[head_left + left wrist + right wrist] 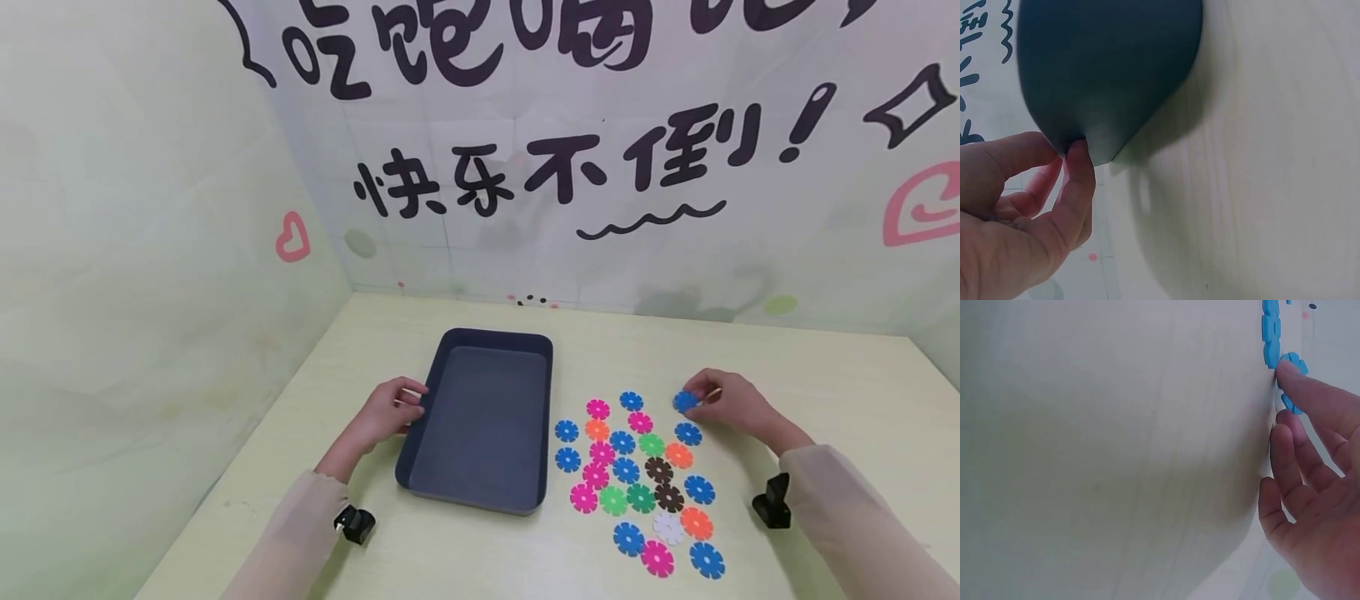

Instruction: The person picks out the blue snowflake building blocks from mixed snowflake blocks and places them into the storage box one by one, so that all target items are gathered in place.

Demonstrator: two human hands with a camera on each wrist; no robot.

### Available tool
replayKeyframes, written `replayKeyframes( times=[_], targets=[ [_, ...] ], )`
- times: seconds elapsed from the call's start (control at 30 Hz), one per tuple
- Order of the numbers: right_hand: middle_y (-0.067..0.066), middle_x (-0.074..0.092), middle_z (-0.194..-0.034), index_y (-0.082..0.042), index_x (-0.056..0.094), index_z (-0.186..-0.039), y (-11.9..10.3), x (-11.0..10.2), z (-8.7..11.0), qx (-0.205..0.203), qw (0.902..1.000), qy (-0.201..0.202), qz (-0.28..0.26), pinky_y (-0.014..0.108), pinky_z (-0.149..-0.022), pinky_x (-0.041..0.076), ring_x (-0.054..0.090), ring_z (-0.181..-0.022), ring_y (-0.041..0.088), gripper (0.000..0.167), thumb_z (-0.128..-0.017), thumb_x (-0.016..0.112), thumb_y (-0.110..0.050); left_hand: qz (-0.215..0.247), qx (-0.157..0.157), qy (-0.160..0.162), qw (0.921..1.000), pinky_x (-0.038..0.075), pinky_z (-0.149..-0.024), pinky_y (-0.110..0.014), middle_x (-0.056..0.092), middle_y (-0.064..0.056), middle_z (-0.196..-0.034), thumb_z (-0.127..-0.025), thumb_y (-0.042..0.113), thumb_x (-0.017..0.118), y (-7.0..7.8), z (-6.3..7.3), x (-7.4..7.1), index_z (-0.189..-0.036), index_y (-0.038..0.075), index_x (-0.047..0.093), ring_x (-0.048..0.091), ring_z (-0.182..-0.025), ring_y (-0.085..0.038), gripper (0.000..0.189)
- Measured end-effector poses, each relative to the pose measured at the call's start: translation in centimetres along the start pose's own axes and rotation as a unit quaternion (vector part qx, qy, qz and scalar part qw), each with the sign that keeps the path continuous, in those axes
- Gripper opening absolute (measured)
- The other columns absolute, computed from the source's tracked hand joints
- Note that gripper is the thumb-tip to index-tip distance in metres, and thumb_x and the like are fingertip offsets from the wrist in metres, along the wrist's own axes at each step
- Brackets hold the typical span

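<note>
My left hand [387, 410] is at the left side of a dark grey rectangular tray [483, 425]; in the left wrist view its thumb and fingers pinch the tray's rim. Nothing lies inside the tray. To the right of it, flat notched plastic discs in blue, pink, orange, green, brown and white spread over the table. At the far right of this group my right hand [731, 402] pinches a blue disc [685, 402] between thumb and fingers, low over the tabletop. Close in front of that hand is another blue disc [687, 433].
The pale wooden table [375, 550] meets a printed cloth backdrop [480, 258] behind and another cloth wall [165, 250] on the left. A pink disc [657, 558] and a blue disc [707, 560] lie nearest the front. Black wrist cameras show at both sleeves.
</note>
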State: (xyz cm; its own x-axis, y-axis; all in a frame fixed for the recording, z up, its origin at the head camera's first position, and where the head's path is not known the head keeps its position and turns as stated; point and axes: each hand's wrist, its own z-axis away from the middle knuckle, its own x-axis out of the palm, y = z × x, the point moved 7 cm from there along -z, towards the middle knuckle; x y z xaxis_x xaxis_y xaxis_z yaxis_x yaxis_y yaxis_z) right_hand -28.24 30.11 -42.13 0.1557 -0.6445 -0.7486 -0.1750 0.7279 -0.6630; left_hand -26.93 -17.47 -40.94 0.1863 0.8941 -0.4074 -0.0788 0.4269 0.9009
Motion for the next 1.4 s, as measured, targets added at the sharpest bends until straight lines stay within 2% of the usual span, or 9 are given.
replayKeyframes(
  times=[0.13, 0.33, 0.63, 0.83, 1.03, 1.13, 1.23, 1.3, 1.4],
  targets=[
    [0.009, 0.057, -0.086, 0.002, 0.060, -0.097, -0.2, -0.2, 0.2, -0.002, 0.9999, 0.015, 0.005, 0.026, -0.066, 0.047, 0.054, -0.080, 0.025, 0.023, -0.077, 0.069, -0.002, 0.000, -0.002, 0.000, 1.0000, 0.052, -0.064, -0.038, 0.053, -0.014, -0.091, -0.083, -0.007, 0.056, 0.0, 0.0, 0.1, -0.112, -0.005, 0.054, 0.056, -0.077, -0.026, 0.029],
    [0.009, 0.059, -0.086, 0.003, 0.061, -0.101, -1.3, -0.5, 0.1, -0.003, 0.9995, 0.030, 0.009, 0.024, -0.065, 0.048, 0.055, -0.080, 0.025, 0.020, -0.082, 0.063, 0.001, -0.004, 0.000, 0.002, 1.0000, 0.052, -0.063, -0.038, 0.053, -0.015, -0.091, -0.083, -0.007, 0.057, 0.0, 0.0, 0.0, -0.112, -0.005, 0.054, 0.056, -0.077, -0.026, 0.029],
    [0.011, 0.062, -0.089, 0.004, 0.062, -0.104, -5.7, 0.0, -0.8, -0.051, 0.9982, 0.029, -0.011, 0.019, -0.067, 0.048, 0.057, -0.078, 0.023, 0.020, -0.085, 0.062, 0.000, -0.006, 0.011, -0.004, 0.9999, 0.052, -0.064, -0.038, 0.053, -0.015, -0.092, -0.084, -0.005, 0.056, 0.0, -0.3, 0.1, -0.112, -0.005, 0.054, 0.056, -0.077, -0.023, 0.028],
    [0.010, 0.062, -0.091, 0.002, 0.062, -0.105, -10.0, 2.1, -2.5, -0.084, 0.9953, 0.018, -0.045, 0.028, -0.073, 0.050, 0.059, -0.082, 0.024, 0.020, -0.086, 0.061, -0.002, -0.006, 0.013, -0.001, 0.9999, 0.052, -0.063, -0.038, 0.054, -0.015, -0.091, -0.083, -0.005, 0.057, -0.2, -0.3, -0.1, -0.111, -0.006, 0.054, 0.056, -0.077, -0.024, 0.028],
    [0.009, 0.063, -0.093, -0.001, 0.064, -0.104, -14.7, 5.5, -4.7, -0.107, 0.9894, -0.008, -0.099, 0.038, -0.077, 0.051, 0.060, -0.084, 0.023, 0.018, -0.086, 0.061, -0.002, -0.013, 0.017, -0.004, 0.9998, 0.052, -0.063, -0.037, 0.054, -0.015, -0.092, -0.084, -0.005, 0.057, -0.1, -0.2, -0.2, -0.112, -0.006, 0.054, 0.056, -0.076, -0.021, 0.029],
    [0.008, 0.064, -0.093, -0.001, 0.064, -0.103, -16.9, 7.3, -5.8, -0.113, 0.9864, -0.023, -0.117, 0.036, -0.077, 0.050, 0.060, -0.084, 0.022, 0.017, -0.087, 0.060, -0.001, -0.009, 0.016, -0.004, 0.9998, 0.053, -0.063, -0.037, 0.054, -0.016, -0.091, -0.084, -0.005, 0.057, 0.0, -0.1, -0.2, -0.112, -0.006, 0.054, 0.056, -0.076, -0.020, 0.028],
    [0.008, 0.064, -0.092, -0.001, 0.065, -0.101, -19.0, 8.5, -6.8, -0.121, 0.9837, -0.029, -0.130, 0.034, -0.076, 0.050, 0.060, -0.083, 0.021, 0.015, -0.087, 0.060, -0.001, 0.000, 0.029, -0.008, 0.9995, 0.053, -0.063, -0.037, 0.054, -0.016, -0.090, -0.083, -0.004, 0.058, 0.2, 0.1, -0.2, -0.110, -0.006, 0.055, 0.056, -0.075, -0.022, 0.027],
    [0.008, 0.064, -0.091, -0.001, 0.065, -0.100, -20.2, 9.2, -7.5, -0.128, 0.9815, -0.032, -0.139, 0.032, -0.075, 0.050, 0.059, -0.081, 0.021, 0.015, -0.086, 0.060, -0.001, 0.006, 0.051, -0.015, 0.9986, 0.053, -0.060, -0.037, 0.053, -0.015, -0.087, -0.083, -0.003, 0.059, 0.5, 0.3, -0.2, -0.108, -0.005, 0.055, 0.056, -0.073, -0.021, 0.026],
    [0.008, 0.064, -0.088, 0.001, 0.066, -0.099, -21.8, 10.3, -8.6, -0.138, 0.9766, -0.037, -0.160, 0.030, -0.073, 0.050, 0.059, -0.079, 0.019, 0.014, -0.086, 0.061, 0.000, 0.009, 0.055, -0.019, 0.9983, 0.053, -0.060, -0.037, 0.052, -0.014, -0.087, -0.083, -0.003, 0.059, 0.4, 0.3, -0.1, -0.109, -0.005, 0.054, 0.056, -0.073, -0.021, 0.026]
  ],
)
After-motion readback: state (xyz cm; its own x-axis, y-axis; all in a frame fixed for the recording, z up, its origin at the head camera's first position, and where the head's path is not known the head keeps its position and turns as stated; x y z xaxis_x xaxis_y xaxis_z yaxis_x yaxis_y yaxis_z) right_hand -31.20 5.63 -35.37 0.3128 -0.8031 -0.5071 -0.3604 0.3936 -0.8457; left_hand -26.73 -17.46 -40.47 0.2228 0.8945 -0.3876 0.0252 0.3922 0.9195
